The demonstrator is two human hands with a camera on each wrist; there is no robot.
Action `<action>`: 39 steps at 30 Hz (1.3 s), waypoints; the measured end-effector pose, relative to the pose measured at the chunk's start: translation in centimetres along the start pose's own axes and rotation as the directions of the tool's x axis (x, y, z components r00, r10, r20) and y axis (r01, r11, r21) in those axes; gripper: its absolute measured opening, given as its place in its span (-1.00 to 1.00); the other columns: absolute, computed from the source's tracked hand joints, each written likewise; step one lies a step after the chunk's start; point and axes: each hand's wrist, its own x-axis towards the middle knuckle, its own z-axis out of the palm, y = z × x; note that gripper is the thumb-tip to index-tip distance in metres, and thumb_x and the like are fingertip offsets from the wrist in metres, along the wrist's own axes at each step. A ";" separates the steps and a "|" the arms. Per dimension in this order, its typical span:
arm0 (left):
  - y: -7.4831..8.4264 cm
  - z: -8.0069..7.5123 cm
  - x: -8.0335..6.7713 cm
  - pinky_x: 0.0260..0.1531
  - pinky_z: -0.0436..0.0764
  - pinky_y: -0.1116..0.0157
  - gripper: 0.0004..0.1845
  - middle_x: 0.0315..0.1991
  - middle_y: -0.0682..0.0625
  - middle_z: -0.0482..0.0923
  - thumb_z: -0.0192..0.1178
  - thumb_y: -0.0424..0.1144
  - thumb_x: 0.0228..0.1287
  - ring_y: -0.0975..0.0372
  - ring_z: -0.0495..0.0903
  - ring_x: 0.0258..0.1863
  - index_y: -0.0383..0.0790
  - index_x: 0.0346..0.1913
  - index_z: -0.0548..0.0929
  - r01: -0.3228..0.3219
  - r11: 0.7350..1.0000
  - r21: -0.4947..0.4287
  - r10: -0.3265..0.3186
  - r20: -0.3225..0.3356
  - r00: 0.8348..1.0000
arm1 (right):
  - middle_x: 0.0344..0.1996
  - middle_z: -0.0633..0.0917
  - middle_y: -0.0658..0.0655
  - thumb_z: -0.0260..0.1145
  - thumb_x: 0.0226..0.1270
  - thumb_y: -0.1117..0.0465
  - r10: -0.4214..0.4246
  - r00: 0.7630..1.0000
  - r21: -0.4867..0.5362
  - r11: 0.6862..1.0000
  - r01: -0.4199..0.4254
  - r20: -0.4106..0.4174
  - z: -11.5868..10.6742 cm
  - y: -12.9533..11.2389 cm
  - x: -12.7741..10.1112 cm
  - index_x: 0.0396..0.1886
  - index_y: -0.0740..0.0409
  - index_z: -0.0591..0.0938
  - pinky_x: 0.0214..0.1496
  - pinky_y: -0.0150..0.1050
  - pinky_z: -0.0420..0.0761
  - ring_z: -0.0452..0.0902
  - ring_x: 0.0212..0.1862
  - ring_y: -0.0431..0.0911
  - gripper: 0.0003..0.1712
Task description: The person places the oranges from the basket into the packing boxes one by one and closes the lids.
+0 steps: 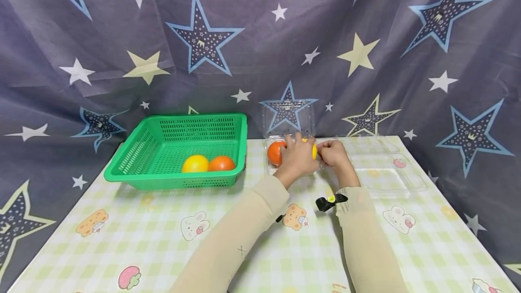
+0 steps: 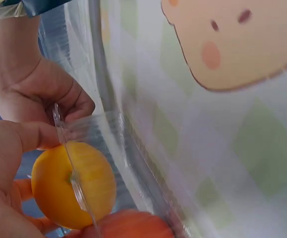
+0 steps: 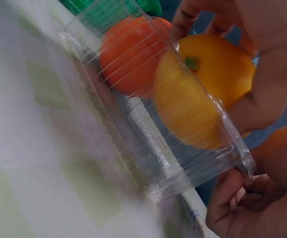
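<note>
Star-print curtain behind, checked tablecloth (image 1: 260,243) below: both hands at the clear clamshell box (image 3: 183,163).
Left hand (image 1: 299,157) curls over the yellow fruit (image 3: 203,94) going in beside the orange one (image 3: 131,57); right hand (image 1: 331,153) pinches the box rim. Loose grip, and the flimsy box could tip, rolling fruit out. Green basket (image 1: 134,155) holds two more fruits.

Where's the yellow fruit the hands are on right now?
The yellow fruit sits in the clear box beside the orange one, under the left hand.
</note>
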 end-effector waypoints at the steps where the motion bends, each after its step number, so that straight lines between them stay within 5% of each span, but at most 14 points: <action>1: 0.1 0.0 -0.1 0.13 0.47 -0.19 -0.26 0.35 -0.14 0.31 0.34 0.09 0.16 -0.18 0.18 0.37 0.12 0.45 0.47 0.015 1.000 -0.009 -0.015 -0.001 1.000 | -0.57 0.54 0.05 0.08 0.44 0.40 -0.001 1.000 0.007 1.000 0.001 -0.002 0.1 0.0 0.0 -0.03 0.44 0.59 -0.63 -0.36 0.37 0.37 -0.65 -0.21 -0.75; 16: 1.1 1.2 -0.5 0.13 0.44 -0.17 -0.32 0.33 -0.16 0.35 0.22 0.11 0.25 -0.12 0.21 0.33 0.06 0.44 0.46 0.089 0.996 -0.032 -0.090 -0.020 0.996 | -0.54 0.56 0.04 0.06 0.45 0.42 -0.007 1.000 0.061 0.998 0.006 0.007 0.1 0.0 -0.3 -0.05 0.47 0.57 -0.60 -0.38 0.46 0.44 -0.60 -0.24 -0.77; 32: 0.2 1.5 -1.0 0.00 0.42 0.07 -0.42 0.19 -0.09 0.43 0.19 0.07 0.30 0.00 0.30 0.12 0.06 0.37 0.52 0.029 0.999 -0.020 -0.030 -0.023 0.999 | -0.60 0.55 0.04 0.05 0.48 0.41 0.010 1.000 0.071 0.997 -0.011 0.013 0.2 0.2 -0.1 0.02 0.51 0.56 -0.59 -0.39 0.43 0.42 -0.62 -0.23 -0.72; 39: -1.5 0.7 -0.7 0.03 0.50 0.07 -0.49 0.24 -0.09 0.45 0.18 -0.02 0.37 0.01 0.31 0.15 -0.06 0.34 0.57 -0.053 0.994 -0.098 0.043 -0.101 0.994 | -0.62 0.53 0.05 0.05 0.49 0.40 0.002 1.000 0.060 0.998 -0.003 0.020 0.0 0.0 -0.3 0.00 0.48 0.56 -0.62 -0.38 0.38 0.38 -0.65 -0.21 -0.75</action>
